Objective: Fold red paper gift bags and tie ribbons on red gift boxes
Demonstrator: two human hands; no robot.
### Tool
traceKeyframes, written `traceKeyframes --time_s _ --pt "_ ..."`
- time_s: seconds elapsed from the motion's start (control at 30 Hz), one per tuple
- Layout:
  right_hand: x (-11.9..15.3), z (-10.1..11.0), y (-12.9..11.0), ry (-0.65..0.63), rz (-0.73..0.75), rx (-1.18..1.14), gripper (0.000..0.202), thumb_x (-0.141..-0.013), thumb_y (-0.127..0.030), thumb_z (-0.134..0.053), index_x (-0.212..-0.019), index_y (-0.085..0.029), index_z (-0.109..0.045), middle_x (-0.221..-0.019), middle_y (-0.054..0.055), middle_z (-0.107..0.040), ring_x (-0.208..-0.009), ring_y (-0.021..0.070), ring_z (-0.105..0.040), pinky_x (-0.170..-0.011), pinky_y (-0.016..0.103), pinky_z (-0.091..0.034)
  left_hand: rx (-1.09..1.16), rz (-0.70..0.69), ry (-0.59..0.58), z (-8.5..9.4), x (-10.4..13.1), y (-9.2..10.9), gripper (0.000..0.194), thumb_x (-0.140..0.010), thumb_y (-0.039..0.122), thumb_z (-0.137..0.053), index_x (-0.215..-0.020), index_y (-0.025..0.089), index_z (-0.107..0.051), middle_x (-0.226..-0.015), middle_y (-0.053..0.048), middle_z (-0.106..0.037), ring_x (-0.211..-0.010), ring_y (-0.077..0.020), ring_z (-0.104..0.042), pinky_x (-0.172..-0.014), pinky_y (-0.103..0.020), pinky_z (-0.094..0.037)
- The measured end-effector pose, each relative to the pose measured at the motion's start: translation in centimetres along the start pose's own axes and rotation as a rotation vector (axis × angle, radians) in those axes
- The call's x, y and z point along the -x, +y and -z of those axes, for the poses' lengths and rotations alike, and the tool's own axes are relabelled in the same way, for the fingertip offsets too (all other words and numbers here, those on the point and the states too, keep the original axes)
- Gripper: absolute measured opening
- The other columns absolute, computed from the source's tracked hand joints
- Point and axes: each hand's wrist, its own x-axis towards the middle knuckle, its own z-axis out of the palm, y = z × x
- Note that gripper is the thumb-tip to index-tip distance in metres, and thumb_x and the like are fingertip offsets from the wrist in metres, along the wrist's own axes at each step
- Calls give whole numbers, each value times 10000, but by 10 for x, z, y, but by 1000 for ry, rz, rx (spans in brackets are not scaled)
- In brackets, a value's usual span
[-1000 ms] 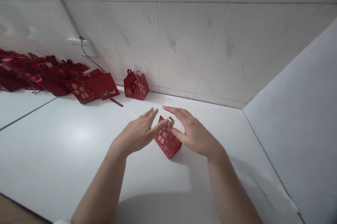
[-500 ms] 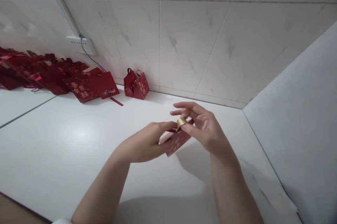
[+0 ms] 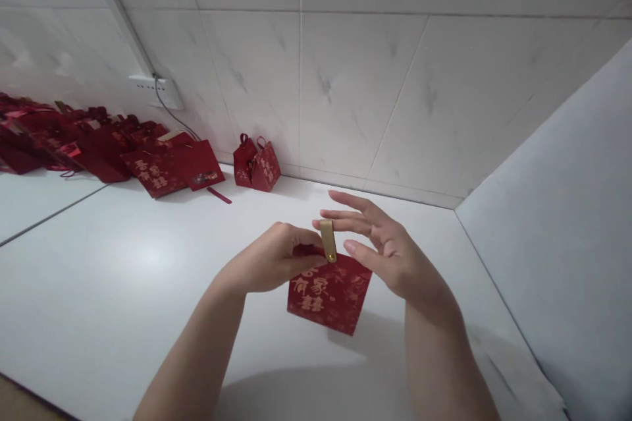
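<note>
A red gift box [image 3: 336, 292] with gold Chinese lettering hangs a little above the white table, its printed face turned toward me. My left hand [image 3: 276, 261] pinches its top edge between thumb and fingers. A gold strap handle [image 3: 328, 240], fixed by a round gold stud, stands up from the top of the box. Close on the right, my right hand [image 3: 388, 246] has its fingers spread and the thumb apart from the strap. One of its fingertips reaches behind the strap; whether it touches is unclear.
Two small red boxes with loops [image 3: 257, 165] stand against the tiled wall. Left of them are a red printed card box [image 3: 170, 167], a narrow red strip [image 3: 220, 195] and a heap of red bags [image 3: 99, 144]. A power socket [image 3: 157, 91] with a cable sits above.
The box has swung from a tilted, edge-on position to hang with its lettered face toward me. My right thumb and fingers have come off the gold strap and spread apart.
</note>
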Motion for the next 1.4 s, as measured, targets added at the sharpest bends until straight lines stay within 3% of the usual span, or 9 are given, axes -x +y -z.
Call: traceKeyframes --time_s 0.17,0.3,0.5,0.7,0.8,1.0,1.2,1.3,1.4 --pt "-2 1 1 -13 65 -6 438 -960 -199 -429 -1372 -348 -455 -1370 16 -565 -1283 209 -512 -1055 434 -437 -170 -44 156 -2 0 -4 225 -918 199 -453 -1032 224 -646 -995 -38 -671 -881 -171 -601 -758 -282 -470" --pt "-8 5 11 -64 -44 258 320 -976 -240 -400 -1233 -308 -578 -1257 18 -628 -1143 199 -596 -964 387 -478 -396 95 146 -5 1 -21 542 -890 237 -501 -1421 290 -408 -1447 -79 -464 -1280 -264 -473 -983 -384 -436" --pt "-12 14 33 234 -133 574 181 -937 -301 -480 -1103 -255 -537 -1208 66 -623 -1129 242 -587 -846 376 -487 -411 311 -52 -7 2 -31 744 -918 464 -460 -1537 336 -68 -1318 -133 -581 -1087 -286 -630 -814 -353 -482" --pt "-9 25 53 -119 -468 775 199 -887 -319 -521 -738 -212 -599 -785 68 -675 -621 197 -622 -524 308 -413 -394 327 -60 -6 1 -31 622 -955 475 -369 -1527 344 -161 -1180 -114 -660 -1017 -277 -656 -786 -348 -482" --pt "-9 32 52 -101 -385 779 306 -896 -339 -512 -620 -210 -541 -644 31 -616 -539 162 -552 -492 293 -359 -346 260 60 -4 -4 -32 605 -964 484 -361 -1523 349 -173 -1361 -109 -555 -1135 -273 -607 -865 -364 -483" --pt "-8 35 26 289 -134 264 252 -906 -414 -565 -768 -209 -611 -753 16 -643 -684 168 -597 -609 295 -441 -92 155 411 -3 -14 -22 642 -965 545 -355 -1527 337 -123 -1578 -66 -259 -1362 -264 -407 -1050 -406 -429" --pt "-25 15 34 832 78 -643 179 -862 -437 -632 -885 -260 -615 -800 -32 -628 -682 132 -614 -681 294 -518 400 24 133 -11 -15 -12 548 -950 513 -440 -1455 313 -369 -1434 -75 -486 -1207 -257 -544 -957 -366 -506" --pt "-32 8 41 867 55 -862 213 -832 -445 -660 -926 -254 -654 -862 -23 -655 -734 136 -641 -716 301 -537 662 36 27 -25 -18 -9 473 -931 541 -461 -1263 230 -589 -1112 -91 -676 -895 -203 -655 -719 -282 -557" --pt "-35 4 42 878 30 -889 267 -853 -478 -616 -979 -250 -674 -891 -6 -668 -789 154 -658 -745 310 -550 822 49 107 -39 -21 -4 405 -894 519 -551 -1030 160 -682 -871 -75 -688 -740 -157 -639 -628 -225 -534"
